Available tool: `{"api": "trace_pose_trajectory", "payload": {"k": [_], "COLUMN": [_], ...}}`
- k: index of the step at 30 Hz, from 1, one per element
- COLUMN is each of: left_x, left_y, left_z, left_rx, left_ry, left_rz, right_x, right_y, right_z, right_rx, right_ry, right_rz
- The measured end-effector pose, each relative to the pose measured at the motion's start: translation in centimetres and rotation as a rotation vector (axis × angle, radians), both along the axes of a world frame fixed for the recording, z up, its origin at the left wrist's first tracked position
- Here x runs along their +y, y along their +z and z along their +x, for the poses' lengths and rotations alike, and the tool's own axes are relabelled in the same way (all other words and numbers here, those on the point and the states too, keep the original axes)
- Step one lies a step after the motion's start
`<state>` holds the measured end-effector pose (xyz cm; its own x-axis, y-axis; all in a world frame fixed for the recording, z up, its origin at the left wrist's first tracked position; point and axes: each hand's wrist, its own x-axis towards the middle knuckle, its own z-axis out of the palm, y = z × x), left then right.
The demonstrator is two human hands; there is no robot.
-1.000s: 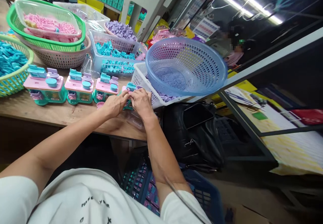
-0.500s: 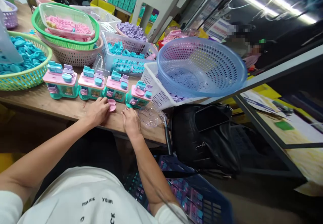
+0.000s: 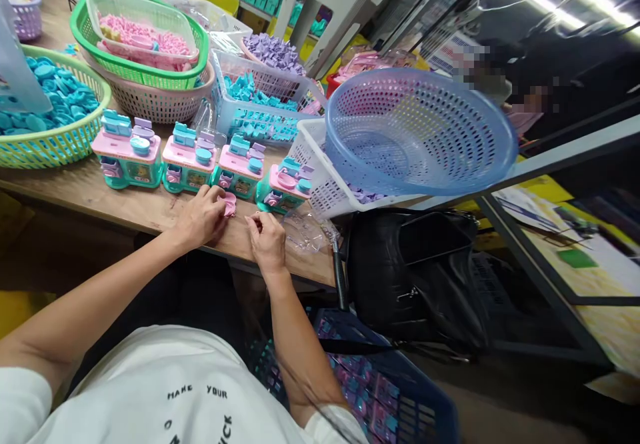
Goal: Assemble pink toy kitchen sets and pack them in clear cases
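Observation:
My left hand [image 3: 203,217] is closed on a small pink oval plastic piece [image 3: 229,204], low over the wooden table's front edge. Its fingertips partly cover the piece. To the right, my right hand [image 3: 269,241] is closed, thumb and index finger pinched together; anything between them is too small to make out. Just beyond my hands stands a row of several pink and teal toy kitchens with blue and purple parts on top. The rightmost toy kitchen [image 3: 284,185] has a pink oval piece on its top and is set at an angle.
Clear plastic pieces [image 3: 304,232] and a black-handled tool [image 3: 340,277] lie right of my right hand. Behind are a yellow-green basket [image 3: 55,154] of blue parts, a green basket [image 3: 140,77] and a blue colander [image 3: 420,131]. A black bag [image 3: 400,277] hangs at the right.
The view has shifted slightly. My left hand keeps the pink piece and now covers more of it. My right hand's fingers have turned into a clearer pinch.

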<state>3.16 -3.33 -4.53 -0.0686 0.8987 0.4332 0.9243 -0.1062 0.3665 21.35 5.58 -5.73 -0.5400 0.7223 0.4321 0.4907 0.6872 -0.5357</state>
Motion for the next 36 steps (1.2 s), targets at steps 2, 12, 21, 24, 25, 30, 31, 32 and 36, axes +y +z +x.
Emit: {"api": "trace_pose_trajectory", "payload": {"k": [2, 12, 21, 24, 25, 30, 31, 32, 36], "left_x": [-0.8, -2.4, -0.6, -1.2, -1.4, -2.3, -2.3, -2.4, -2.6], "left_y": [-0.2, -0.5, -0.1, -0.3, -0.3, -0.3, -0.3, -0.4, -0.7], "left_z": [0.1, 0.0, -0.8, -0.9, -0.8, -0.1, 0.0, 0.2, 0.6], "left_rx": [0.013, -0.255, -0.340, -0.314, -0.310, -0.376, -0.407, -0.440, -0.575], "left_ry": [-0.011, 0.111, -0.014, -0.046, -0.036, 0.096, 0.120, 0.141, 0.187], "left_rz": [-0.015, -0.022, -0.231, -0.223, -0.205, -0.084, -0.064, -0.047, -0.005], "right_x": [-0.2, -1.3, -1.6, -1.8, -1.9, -2.8, -2.9, -3.1, -3.8], "right_y": [-0.1, -0.2, 0.0, 0.5, 0.6, 0.8, 0.7, 0.7, 0.3], "right_z": [0.0, 0.8, -0.7, -1.1, -1.2, -1.5, -1.6, -1.7, -2.3], "right_rx": [0.029, 0.037, -0.207, -0.227, -0.228, -0.234, -0.239, -0.243, -0.176], "right_ry": [-0.006, 0.044, -0.126, -0.088, -0.084, -0.087, -0.079, -0.069, 0.011], "right_rz": [-0.007, -0.036, -0.068, -0.081, -0.086, -0.081, -0.075, -0.069, -0.074]}}
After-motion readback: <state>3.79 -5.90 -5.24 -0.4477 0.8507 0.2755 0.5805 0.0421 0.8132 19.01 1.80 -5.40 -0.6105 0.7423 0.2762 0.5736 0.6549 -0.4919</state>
